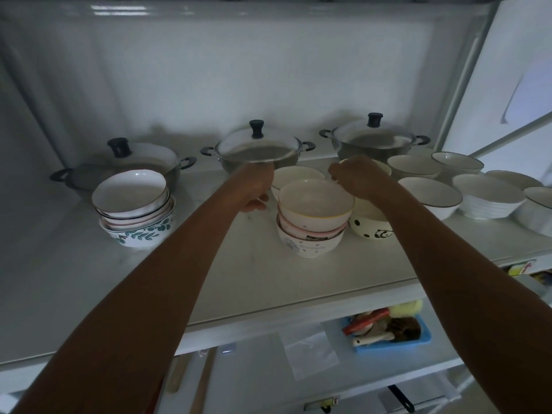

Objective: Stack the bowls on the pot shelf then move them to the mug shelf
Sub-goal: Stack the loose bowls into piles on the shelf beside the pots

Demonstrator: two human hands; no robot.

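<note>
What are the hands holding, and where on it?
The yellow-rimmed bowl atop the middle stack, by its rim: left hand at left, right hand at back right.

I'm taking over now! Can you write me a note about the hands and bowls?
Left hand and right hand both grip the top bowl of the middle stack.
Left stack stands before a pot.
Unstacked: panda bowl, white bowls at right.
Done: two stacks begun.
Left: stack the rest, then move all to the mug shelf, not in view.

Glossy ceramic bowls [315, 201], metal pots [257, 153] with glass lids, on a smooth white shelf [239, 279].
</note>
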